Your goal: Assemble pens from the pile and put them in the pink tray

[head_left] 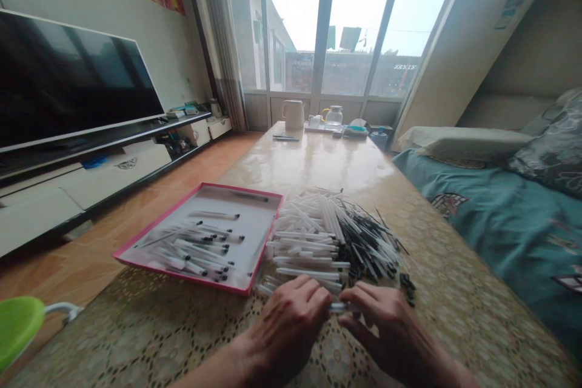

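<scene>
On my feed, a glossy table [318, 157] fills the living room, a pink tray [245, 190] at left; my left hand [288, 330] and right hand [391, 330] curl closed, pinching a white tube [339, 308] at the near edge of the tube pile [309, 242].

Figure: shallow rectangular tray [259, 206] left of a heap of plastic pen refills [318, 242].
Both lie near the long table's [318, 157] front edge; ceramic jug [293, 115] at far end.

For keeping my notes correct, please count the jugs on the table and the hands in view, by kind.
Jugs: 2 (white jug, glass jug with yellow handle)
Hands: 2 (left hand, right hand)
Total: 4
</scene>
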`<act>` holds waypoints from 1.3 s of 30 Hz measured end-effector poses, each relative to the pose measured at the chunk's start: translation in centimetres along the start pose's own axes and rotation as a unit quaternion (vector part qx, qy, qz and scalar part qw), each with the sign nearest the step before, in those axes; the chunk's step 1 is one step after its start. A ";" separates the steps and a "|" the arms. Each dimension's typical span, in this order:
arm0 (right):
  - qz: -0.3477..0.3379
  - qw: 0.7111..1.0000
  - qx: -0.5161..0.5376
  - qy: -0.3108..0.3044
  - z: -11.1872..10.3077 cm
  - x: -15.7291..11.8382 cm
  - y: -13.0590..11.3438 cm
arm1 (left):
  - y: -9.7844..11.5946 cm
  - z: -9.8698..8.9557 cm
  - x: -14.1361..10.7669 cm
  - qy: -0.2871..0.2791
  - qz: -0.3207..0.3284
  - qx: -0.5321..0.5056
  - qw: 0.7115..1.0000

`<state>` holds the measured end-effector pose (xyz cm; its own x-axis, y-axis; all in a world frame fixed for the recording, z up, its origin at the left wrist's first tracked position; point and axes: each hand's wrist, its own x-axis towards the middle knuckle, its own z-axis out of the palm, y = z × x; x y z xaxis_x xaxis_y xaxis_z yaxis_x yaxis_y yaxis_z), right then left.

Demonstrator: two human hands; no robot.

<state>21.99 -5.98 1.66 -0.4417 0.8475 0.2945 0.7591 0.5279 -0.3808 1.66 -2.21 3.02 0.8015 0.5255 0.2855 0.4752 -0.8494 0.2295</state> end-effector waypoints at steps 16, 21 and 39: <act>0.015 0.998 -0.063 -0.026 0.0 0.3 -0.5 | -2.1 0.7 -1.5 0.086 0.005 -0.030 0.996; -0.029 0.997 -0.045 -0.047 0.9 0.6 -1.1 | -1.8 0.3 -1.2 0.050 0.049 0.034 0.997; -0.081 0.975 -0.205 0.040 -0.3 0.2 0.9 | -2.4 -2.0 -0.7 -0.030 -0.093 -0.212 0.972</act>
<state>22.77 -5.38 1.65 -0.5453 0.7396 0.3944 0.8173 0.5737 0.0541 -0.80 -0.41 4.13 0.7418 0.6534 0.1510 0.4309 -0.6369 0.6393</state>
